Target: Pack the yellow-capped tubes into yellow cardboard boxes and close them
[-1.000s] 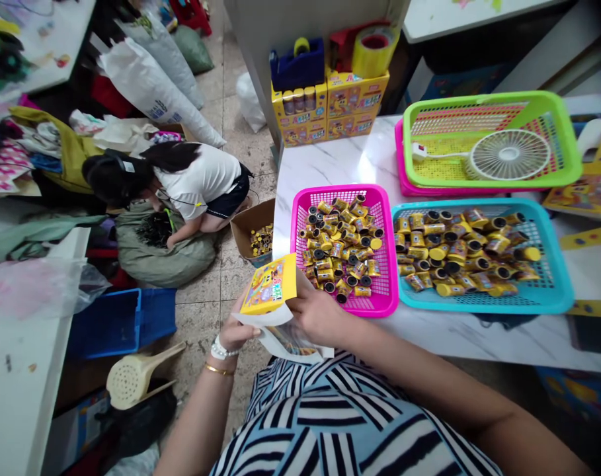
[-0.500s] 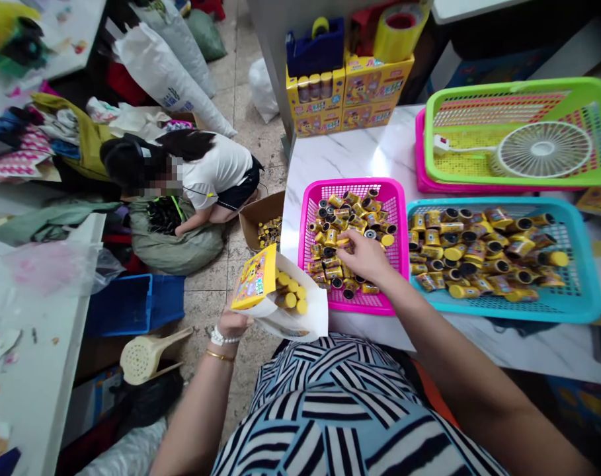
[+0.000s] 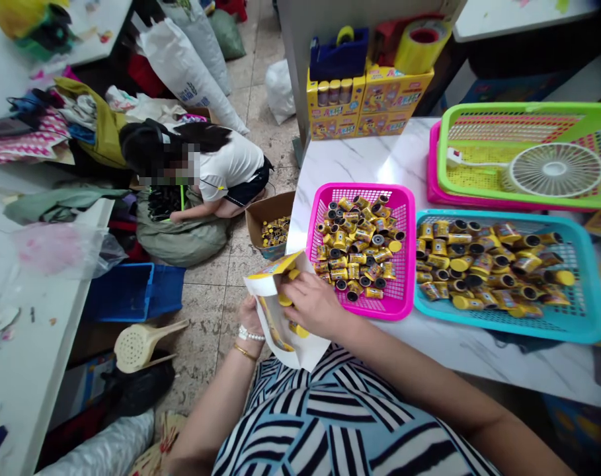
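My left hand [image 3: 250, 317] is closed around the side of an open yellow and white cardboard box [image 3: 268, 285], held tilted before my body. Several yellow-capped canisters lie inside it. At the box's mouth is my right hand [image 3: 316, 305], its fingers closed on a small yellow canister [image 3: 284, 299]; the fingertips are partly hidden by the box. Just right of the box, a pink basket [image 3: 410, 264] on the marbled table holds many small yellow canisters with black ends. A blue basket [image 3: 596, 291] beside it holds more of the same.
A green basket [image 3: 445, 155] with a white fan [image 3: 555, 170] stands at the back right. Yellow boxes [image 3: 334, 127] carry a tape dispenser [image 3: 337, 59]. On the floor, a person [image 3: 235, 162] crouches over a sack, near a cardboard box [image 3: 254, 221] of canisters.
My right hand has moved left from the pink basket to the mouth of the box. The box is turned more toward it. The view has shifted slightly.
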{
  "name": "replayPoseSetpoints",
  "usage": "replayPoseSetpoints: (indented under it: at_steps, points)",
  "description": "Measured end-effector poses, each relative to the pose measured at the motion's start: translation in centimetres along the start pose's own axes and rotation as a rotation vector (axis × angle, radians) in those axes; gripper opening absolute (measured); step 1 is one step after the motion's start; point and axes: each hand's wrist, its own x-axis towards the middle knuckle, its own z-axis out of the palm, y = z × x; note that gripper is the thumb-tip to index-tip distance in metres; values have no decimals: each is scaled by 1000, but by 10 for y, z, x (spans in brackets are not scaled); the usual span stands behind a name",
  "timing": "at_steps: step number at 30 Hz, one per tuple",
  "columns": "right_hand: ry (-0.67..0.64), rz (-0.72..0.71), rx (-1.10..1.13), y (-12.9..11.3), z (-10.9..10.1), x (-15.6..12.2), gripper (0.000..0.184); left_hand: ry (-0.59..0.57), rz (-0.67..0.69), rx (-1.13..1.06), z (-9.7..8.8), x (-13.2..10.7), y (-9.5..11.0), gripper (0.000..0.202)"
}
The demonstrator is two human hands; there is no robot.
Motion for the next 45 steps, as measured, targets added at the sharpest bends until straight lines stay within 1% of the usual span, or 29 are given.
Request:
replayPoseSetpoints:
  at_steps: [2, 4, 5, 6, 7, 8, 9, 11, 12, 13, 14, 15, 16, 18, 20, 22, 24, 26, 27, 28, 30, 31, 33, 35, 37, 39, 41, 43, 45]
  points:
    - [13, -18, -28, 1, 0, -5, 27, -74, -53, -137, 3, -1, -3, 50]
    - [82, -13, 29, 6, -8, -13, 34, -146, -87, -241, 4, -3, -4, 49]
    - [129, 28, 47, 10, -14, -19, 33, -177, -91, -273, 3, -4, -3, 49]
    - [169, 105, 36, 15, -20, -26, 30, -208, -98, -299, 2, -4, -1, 49]
    - [187, 218, -15, 23, -25, -33, 27, -237, -109, -321, 0, -5, 1, 49]
    - [162, 354, -99, 31, -30, -41, 26, -263, -121, -340, -1, -6, 3, 49]
    - [86, 499, -201, 40, -33, -48, 28, -284, -134, -355, -3, -6, 6, 48]
    - [-175, 740, -369, 58, -34, -61, 36, -302, -146, -376, -6, -6, 10, 47]
    - [-306, 817, -406, 65, -32, -65, 41, -308, -145, -379, -7, -5, 12, 46]
    - [-403, 866, -411, 70, -29, -67, 44, -318, -147, -377, -7, -5, 13, 45]
    - [-457, 895, -399, 74, -25, -68, 44, -335, -152, -371, -7, -4, 13, 43]
    - [-473, 911, -383, 77, -23, -68, 43, -355, -161, -363, -6, -3, 13, 41]
    - [-463, 917, -366, 78, -21, -67, 40, -380, -175, -354, -5, -3, 12, 39]
    - [-393, 918, -314, 81, -22, -66, 33, -415, -205, -338, -4, -2, 11, 39]
    - [-252, 926, -168, 82, -30, -68, 28, -421, -226, -325, -4, -1, 10, 42]
    - [-91, 910, 148, 83, -42, -74, 34, -409, -228, -318, -6, -2, 10, 46]
    - [17, 849, 571, 80, -54, -78, 51, -397, -215, -324, -7, -2, 11, 48]
    - [62, 764, 927, 73, -61, -77, 68, -390, -213, -335, -8, -3, 10, 48]
    - [67, 722, 1038, 67, -62, -74, 70, -387, -217, -339, -7, -3, 9, 48]
    - [59, 677, 1099, 61, -62, -68, 68, -385, -224, -340, -6, -3, 9, 47]
    - [18, 575, 1079, 49, -58, -53, 51, -380, -245, -332, -3, -3, 7, 46]
    - [-2, 520, 994, 42, -56, -45, 43, -373, -255, -325, -1, -3, 5, 46]
    - [-2, 419, 692, 31, -51, -29, 32, -345, -263, -315, 4, -4, 3, 47]
    - [58, 346, 332, 22, -48, -17, 28, -309, -249, -311, 8, -5, 2, 48]
    - [136, 309, 102, 15, -47, -12, 24, -291, -239, -306, 10, -6, 2, 48]
    - [186, 336, 90, 9, -47, -11, 20, -289, -249, -297, 10, -8, 3, 49]
    - [231, 414, 233, 4, -42, -10, 18, -285, -257, -298, 9, -9, 3, 47]
    - [305, 472, 398, 0, -32, -8, 18, -278, -254, -299, 7, -10, 2, 45]
    - [363, 436, 443, -3, -18, -4, 13, -273, -228, -285, 5, -10, 1, 41]
